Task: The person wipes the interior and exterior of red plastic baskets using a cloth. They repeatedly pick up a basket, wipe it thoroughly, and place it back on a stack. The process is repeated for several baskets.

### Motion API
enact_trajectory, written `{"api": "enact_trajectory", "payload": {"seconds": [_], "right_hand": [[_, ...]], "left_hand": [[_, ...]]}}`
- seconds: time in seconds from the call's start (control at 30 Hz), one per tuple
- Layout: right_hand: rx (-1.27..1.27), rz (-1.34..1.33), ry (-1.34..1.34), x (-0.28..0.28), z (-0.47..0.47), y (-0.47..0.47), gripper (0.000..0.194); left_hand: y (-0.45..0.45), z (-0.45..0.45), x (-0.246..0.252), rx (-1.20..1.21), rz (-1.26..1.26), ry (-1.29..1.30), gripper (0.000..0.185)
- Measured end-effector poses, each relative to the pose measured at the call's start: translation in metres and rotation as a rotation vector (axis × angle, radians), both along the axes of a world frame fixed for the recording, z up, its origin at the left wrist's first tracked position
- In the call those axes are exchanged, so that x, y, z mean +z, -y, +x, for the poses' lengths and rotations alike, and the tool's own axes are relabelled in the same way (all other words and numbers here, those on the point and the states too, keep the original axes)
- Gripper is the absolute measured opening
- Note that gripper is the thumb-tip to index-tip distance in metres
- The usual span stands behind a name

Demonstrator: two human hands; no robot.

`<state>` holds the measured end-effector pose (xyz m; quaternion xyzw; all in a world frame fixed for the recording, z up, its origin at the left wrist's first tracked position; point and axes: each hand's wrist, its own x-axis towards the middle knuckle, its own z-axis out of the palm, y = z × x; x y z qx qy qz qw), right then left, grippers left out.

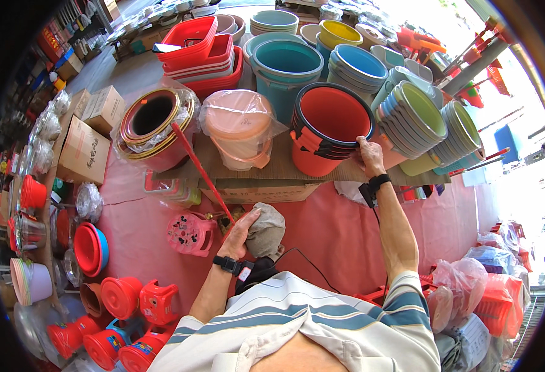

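Note:
My left hand (238, 238) holds a bunched grey cloth (266, 229) in front of my body. A thin red rod (201, 171) slants up from beside this hand towards the table edge; whether the fingers also grip it, I cannot tell. My right hand (370, 156) grips the right side of a nested stack of red buckets (319, 160) with black rims, near the front of the wooden table (281, 160). Left of that stack stands a lidded pink bucket (240, 121) in clear plastic. Green-lined buckets (414, 118) lean together on the right.
Teal buckets (284, 88) and stacked red basins (191, 42) stand farther back. Below are a pink stool (189, 233) and a cardboard box (272, 191). Red stools and lidded pots (121, 297) crowd the lower left, bagged plastic goods (460, 279) the right. A cord (307, 255) hangs before me.

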<state>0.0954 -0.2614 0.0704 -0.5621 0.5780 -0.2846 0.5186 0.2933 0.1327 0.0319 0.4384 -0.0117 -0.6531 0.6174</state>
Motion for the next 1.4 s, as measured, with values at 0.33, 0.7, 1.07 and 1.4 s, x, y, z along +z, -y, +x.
{"api": "enact_trajectory", "payload": {"seconds": [0.33, 0.7, 1.07, 1.4], "right_hand": [[-0.010, 0.096, 0.021, 0.006, -0.004, -0.016, 0.049], [-0.109, 0.300, 0.464, -0.005, 0.004, -0.019, 0.032], [-0.228, 0.225, 0.573, -0.022, 0.014, -0.026, 0.028], [-0.353, 0.201, 0.578, -0.023, 0.032, -0.036, 0.027]], "left_hand": [[-0.001, 0.009, -0.014, 0.000, 0.018, 0.025, 0.045], [-0.001, 0.015, -0.038, -0.019, 0.023, 0.028, 0.042], [0.000, 0.015, -0.038, -0.017, 0.018, 0.007, 0.042], [-0.001, 0.017, -0.033, -0.001, 0.049, 0.009, 0.044]]}}
